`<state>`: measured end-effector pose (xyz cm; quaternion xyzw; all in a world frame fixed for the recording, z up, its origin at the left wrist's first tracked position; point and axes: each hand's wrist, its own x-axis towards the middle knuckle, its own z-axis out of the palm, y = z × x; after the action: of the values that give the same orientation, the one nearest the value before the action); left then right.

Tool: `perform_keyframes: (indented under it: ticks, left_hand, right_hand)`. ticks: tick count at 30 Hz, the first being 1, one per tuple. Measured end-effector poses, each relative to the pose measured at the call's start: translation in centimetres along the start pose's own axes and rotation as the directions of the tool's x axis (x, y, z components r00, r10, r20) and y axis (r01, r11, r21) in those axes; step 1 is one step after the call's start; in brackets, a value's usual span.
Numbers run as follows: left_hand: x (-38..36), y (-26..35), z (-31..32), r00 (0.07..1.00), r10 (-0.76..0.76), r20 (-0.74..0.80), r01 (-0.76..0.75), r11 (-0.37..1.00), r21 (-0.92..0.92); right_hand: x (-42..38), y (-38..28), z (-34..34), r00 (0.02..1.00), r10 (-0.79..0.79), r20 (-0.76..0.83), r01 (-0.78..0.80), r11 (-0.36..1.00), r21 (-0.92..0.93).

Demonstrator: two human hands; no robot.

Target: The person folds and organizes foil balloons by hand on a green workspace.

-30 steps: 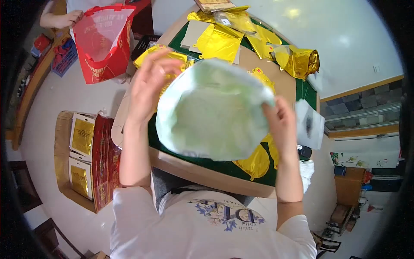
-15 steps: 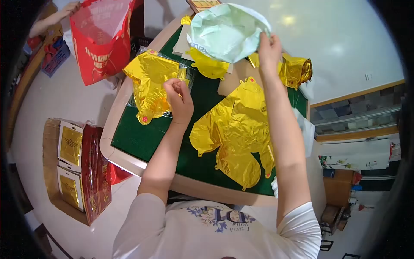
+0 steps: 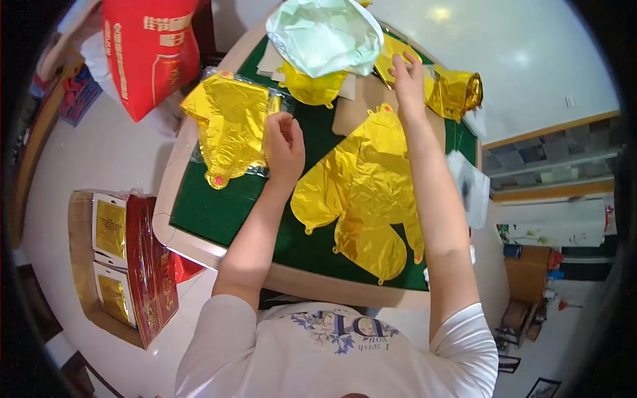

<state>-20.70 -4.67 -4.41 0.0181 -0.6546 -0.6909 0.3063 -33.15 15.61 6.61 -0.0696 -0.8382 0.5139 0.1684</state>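
Observation:
My right hand [image 3: 408, 79] is raised near the back right of the green-topped table [image 3: 219, 215], fingers apart and nothing in them. Left of it is an open pale green bag [image 3: 325, 36]. Closer to me, my left hand [image 3: 285, 142] has curled fingers beside a gold foil balloon [image 3: 232, 123] lying on clear plastic; what they hold, if anything, is hidden. A large flat gold foil balloon [image 3: 361, 186] spreads between my forearms. Another gold foil piece [image 3: 312, 86] lies under the bag, and a crumpled one [image 3: 454, 93] rests at the right edge.
A person's arm [image 3: 66, 40] is beside a red bag [image 3: 149, 53] at the upper left. A cardboard box [image 3: 83, 259] with gold-fronted packs [image 3: 110, 229] stands on the floor at left. Brown cardboard [image 3: 355, 113] lies on the table.
My right hand has let go of the pale green bag, which has shifted left and away from me. My left hand has moved slightly right. The red bag has turned and risen.

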Motion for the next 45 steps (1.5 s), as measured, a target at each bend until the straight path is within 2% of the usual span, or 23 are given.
perform_keyframes:
  ticks: [2,3,4,5,6,7,8,10,11,15,17,20,22,24,25,29,32,34,35,39,42,44,45]
  left_hand:
    - [0.0,0.8,0.0,0.986,-0.033,0.164,0.003,0.984,0.181]
    - [-0.1,1.2,0.1,0.948,-0.155,0.279,0.091,0.969,0.232]
    - [-0.6,1.1,0.4,0.942,-0.162,0.294,0.098,0.971,0.220]
    - [-1.0,0.9,0.7,0.903,0.046,0.428,-0.177,0.946,0.272]
    - [-1.4,0.8,1.0,0.795,0.235,0.559,-0.447,0.850,0.279]
    - [-2.1,0.8,1.0,0.724,0.122,0.679,-0.385,0.889,0.250]
    - [-2.8,0.9,1.3,0.717,0.130,0.685,-0.388,0.890,0.237]
    - [-4.3,1.0,1.8,0.551,0.137,0.823,-0.557,0.795,0.241]
    - [-4.6,1.1,1.8,0.451,0.061,0.891,-0.591,0.768,0.246]
    - [-5.5,0.6,2.1,0.389,0.004,0.921,-0.614,0.747,0.256]
    - [-5.7,0.1,1.8,0.390,-0.049,0.920,-0.666,0.675,0.318]
    - [-5.1,-0.5,1.7,0.348,-0.108,0.931,-0.689,0.645,0.332]
    - [-4.7,-0.1,1.5,0.343,-0.080,0.936,-0.686,0.659,0.308]
    - [-4.2,0.2,1.5,0.350,-0.103,0.931,-0.650,0.690,0.320]
    - [-4.1,0.3,1.5,0.371,-0.096,0.924,-0.662,0.670,0.336]
    - [-4.2,-0.2,1.5,0.369,-0.067,0.927,-0.682,0.658,0.319]
    - [-4.1,0.0,1.6,0.359,-0.088,0.929,-0.656,0.684,0.319]
    - [-4.2,0.0,1.5,0.368,-0.080,0.926,-0.656,0.683,0.320]
    - [-4.2,0.2,1.5,0.369,-0.084,0.926,-0.650,0.689,0.322]
    - [-4.2,0.5,1.6,0.370,-0.086,0.925,-0.648,0.690,0.323]
    - [-4.2,0.5,1.5,0.376,-0.074,0.924,-0.640,0.700,0.316]
    - [-4.2,0.4,1.5,0.369,-0.075,0.926,-0.644,0.698,0.313]
    - [-4.2,0.3,1.5,0.369,-0.082,0.926,-0.643,0.697,0.318]
  right_hand:
    - [-1.8,1.1,-3.0,1.000,0.005,-0.005,-0.005,1.000,0.012]
    - [-3.3,1.4,-4.6,1.000,-0.008,0.003,0.007,0.999,0.035]
    - [-4.9,1.6,-6.1,1.000,-0.019,0.011,0.018,0.998,0.058]
    - [-6.9,2.2,-7.5,0.990,-0.140,-0.027,0.139,0.990,-0.033]
    - [-9.3,3.2,-8.8,0.991,-0.130,-0.027,0.128,0.989,-0.074]
    - [-11.9,4.4,-10.0,0.992,-0.121,-0.028,0.117,0.987,-0.113]
    - [-14.0,6.8,-11.2,0.990,-0.142,0.000,0.138,0.962,-0.237]
    - [-18.0,8.7,-13.0,0.973,-0.222,0.058,0.226,0.882,-0.413]
    - [-19.8,8.8,-13.5,0.956,-0.281,0.089,0.289,0.836,-0.467]
    - [-24.9,12.1,-15.5,0.971,-0.238,0.019,0.209,0.810,-0.548]
    - [-27.1,13.7,-16.7,0.977,-0.212,-0.037,0.154,0.810,-0.566]
    - [-29.3,14.3,-17.6,0.993,-0.106,-0.052,0.053,0.793,-0.607]
    - [-30.6,14.1,-17.6,0.998,-0.040,-0.046,0.005,0.807,-0.591]
    - [-31.3,13.7,-17.4,0.995,-0.098,0.033,0.093,0.715,-0.692]
    - [-31.5,13.7,-17.3,0.995,-0.091,0.046,0.098,0.720,-0.688]
    - [-31.1,14.1,-17.8,0.994,-0.101,0.032,0.095,0.717,-0.691]
    - [-30.2,14.1,-18.8,0.986,-0.169,-0.016,0.107,0.694,-0.712]
    - [-29.6,14.5,-19.6,0.991,-0.114,-0.077,0.027,0.710,-0.703]
    - [-29.2,14.6,-19.7,0.981,-0.172,-0.091,0.065,0.729,-0.682]
    - [-26.8,15.4,-20.8,0.969,-0.227,-0.095,0.098,0.709,-0.698]
    - [-24.8,15.3,-20.8,0.942,-0.333,-0.037,0.184,0.607,-0.773]
    - [-24.3,16.3,-21.1,0.945,-0.326,-0.030,0.177,0.586,-0.791]
    - [-24.0,16.9,-21.1,0.949,-0.305,-0.074,0.124,0.582,-0.804]
